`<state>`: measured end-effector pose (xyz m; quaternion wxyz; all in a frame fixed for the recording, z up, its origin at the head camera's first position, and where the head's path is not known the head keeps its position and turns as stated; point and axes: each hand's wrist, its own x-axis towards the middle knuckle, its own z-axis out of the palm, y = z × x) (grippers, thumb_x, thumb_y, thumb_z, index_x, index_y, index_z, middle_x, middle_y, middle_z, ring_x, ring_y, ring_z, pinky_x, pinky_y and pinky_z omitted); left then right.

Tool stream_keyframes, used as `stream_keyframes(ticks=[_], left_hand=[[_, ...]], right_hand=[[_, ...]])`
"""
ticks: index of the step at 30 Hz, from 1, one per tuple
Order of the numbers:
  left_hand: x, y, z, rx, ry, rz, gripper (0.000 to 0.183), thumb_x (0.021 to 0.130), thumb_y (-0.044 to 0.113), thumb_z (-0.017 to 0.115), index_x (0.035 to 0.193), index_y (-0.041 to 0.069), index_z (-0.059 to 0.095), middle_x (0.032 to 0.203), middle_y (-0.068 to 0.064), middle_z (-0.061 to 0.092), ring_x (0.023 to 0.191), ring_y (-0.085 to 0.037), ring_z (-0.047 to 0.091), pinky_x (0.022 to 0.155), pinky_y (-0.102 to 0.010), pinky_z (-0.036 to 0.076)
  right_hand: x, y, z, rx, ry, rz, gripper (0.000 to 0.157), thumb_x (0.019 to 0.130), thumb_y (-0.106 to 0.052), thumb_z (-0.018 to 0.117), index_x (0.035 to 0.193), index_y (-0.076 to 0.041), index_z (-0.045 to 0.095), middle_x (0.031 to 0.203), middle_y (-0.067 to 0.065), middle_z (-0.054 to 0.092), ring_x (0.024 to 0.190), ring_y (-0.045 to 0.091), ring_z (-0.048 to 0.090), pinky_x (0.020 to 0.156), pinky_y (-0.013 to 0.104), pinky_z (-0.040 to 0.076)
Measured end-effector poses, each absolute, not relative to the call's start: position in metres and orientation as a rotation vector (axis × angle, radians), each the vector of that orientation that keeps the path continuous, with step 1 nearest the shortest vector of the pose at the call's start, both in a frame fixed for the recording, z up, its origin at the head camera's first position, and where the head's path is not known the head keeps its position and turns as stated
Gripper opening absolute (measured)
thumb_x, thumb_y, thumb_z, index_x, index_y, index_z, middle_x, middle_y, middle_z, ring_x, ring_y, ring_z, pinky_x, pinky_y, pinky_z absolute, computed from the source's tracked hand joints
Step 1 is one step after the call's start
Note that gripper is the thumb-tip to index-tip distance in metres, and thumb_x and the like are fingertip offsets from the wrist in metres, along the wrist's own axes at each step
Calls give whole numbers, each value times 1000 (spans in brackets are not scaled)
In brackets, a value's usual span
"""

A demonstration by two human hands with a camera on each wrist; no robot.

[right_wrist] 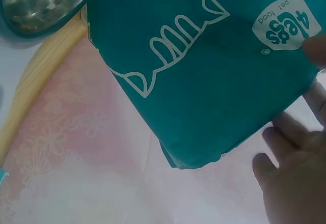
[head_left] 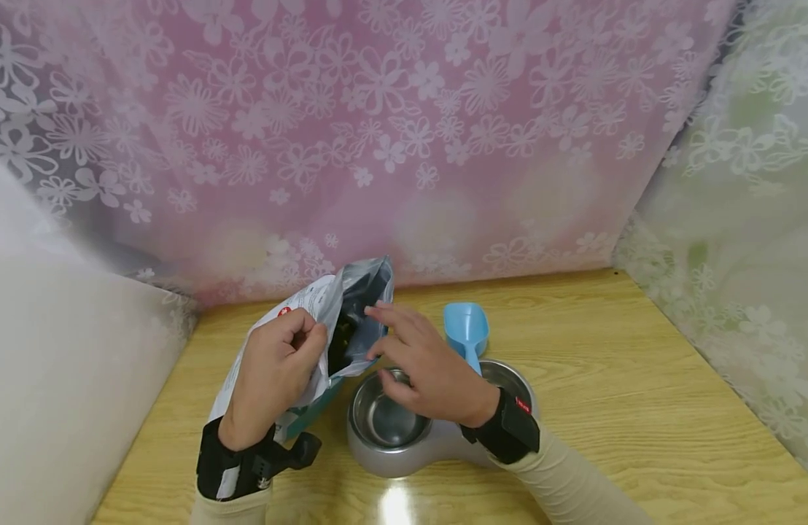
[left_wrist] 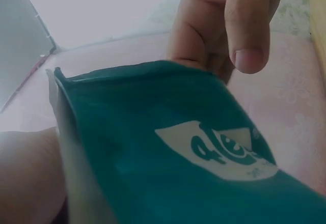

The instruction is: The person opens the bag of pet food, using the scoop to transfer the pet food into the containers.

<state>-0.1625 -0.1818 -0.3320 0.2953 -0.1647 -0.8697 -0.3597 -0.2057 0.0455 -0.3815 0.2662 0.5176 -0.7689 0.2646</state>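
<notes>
A pet food bag (head_left: 361,302), teal on one face (right_wrist: 214,81) and white on the other, stands tilted with its mouth open. Dark contents show faintly inside its silvery lining. My left hand (head_left: 279,364) grips the bag's left rim between thumb and curled fingers. At the opposite rim is my right hand (head_left: 426,364), its fingers spread, with fingertips at the opening. Its thumb stays apart from the teal face, as the left wrist view shows. Below that hand sits a grey double pet bowl (head_left: 394,463) with steel basins, partly hidden by the hand and wrist.
A light blue scoop (head_left: 466,324) lies behind the bowl, its handle reaching over the right basin. All stand on a wooden table (head_left: 640,394). A pink flowered curtain (head_left: 410,146) hangs behind, and side coverings rise at left and right.
</notes>
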Motion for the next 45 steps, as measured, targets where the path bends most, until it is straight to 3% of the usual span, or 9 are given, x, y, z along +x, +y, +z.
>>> stream_keyframes(ticks=[5,10,14,18,28,36,45], left_hand=[[-163,-183,-327,-393,-2274,-956,28,92,14,58,67,21,48,54,5,35,47,-10,35,43,-25,27],[-164,-186,-325,-329,-2157,-912,29,92,10,56,65,19,48,54,5,32,46,-10,30,43,-25,23],[-165,-187,-325,-298,-2071,-841,28,91,9,55,64,17,49,56,5,34,48,-10,30,47,-25,23],[-164,-187,-326,-318,-2078,-826,28,90,9,55,64,17,49,56,5,35,48,-10,30,46,-26,23],[-163,-192,-328,-353,-2150,-880,29,89,10,58,65,20,48,55,7,36,47,-10,33,45,-24,25],[-162,-195,-330,-308,-2099,-845,29,90,7,53,64,17,46,55,5,31,47,-10,26,45,-26,20],[-159,-198,-326,-332,-2181,-883,29,88,8,56,63,20,47,53,7,35,46,-11,33,44,-24,25]], right_hand=[[-208,46,-381,1434,-2079,695,16,86,-14,58,102,-14,55,122,3,54,133,25,38,110,48,15],[-209,48,-383,1386,-2122,611,20,86,-17,55,105,-13,55,104,-3,52,108,16,49,110,45,18],[-209,49,-386,1346,-2177,599,13,86,-17,57,99,-16,54,93,-8,48,89,11,46,102,36,26],[-209,51,-387,1353,-2215,644,11,86,-15,60,94,-17,53,88,-10,46,83,8,42,94,33,28],[-210,54,-383,1410,-2216,622,12,87,-15,61,98,-17,56,92,-9,49,91,8,46,95,34,29],[-207,55,-378,1460,-2260,608,9,91,-19,57,100,-18,55,92,-10,51,84,5,44,93,33,31],[-209,58,-372,1505,-2188,618,15,89,-15,60,104,-16,60,102,-8,54,98,9,50,99,31,30]])
